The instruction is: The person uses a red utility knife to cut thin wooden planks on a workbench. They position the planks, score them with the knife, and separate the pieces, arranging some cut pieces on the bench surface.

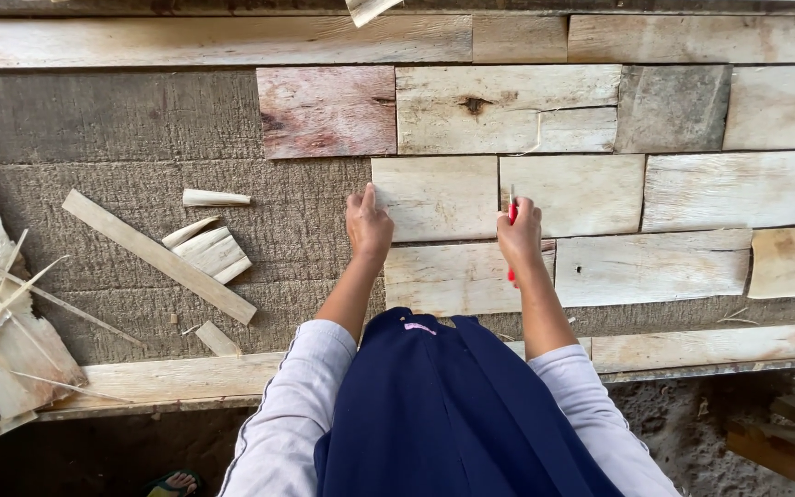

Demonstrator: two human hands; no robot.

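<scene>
Left hand flat, fingers together, pressing the left end of a pale veneer sheet; nothing clasped. Right hand fisted round a red-handled cutter, blade upright at that sheet's right edge, on the seam with the neighbouring piece.

Likely trouble: a slip along the seam, running off the edge, gouging the next sheet or splitting the thin wood along its grain. Pressing hand on the same sheet, so a skid leftward could reach the fingers. Too little pressure, and a shifted sheet, a crooked cut.

Beneath the sheet: a coarse grey-brown board, patched with more pale sheets right of and above it. Left of the sheet: a loose strip, curled offcuts, splinters. Below it: a plank rail, then bare earth.
</scene>
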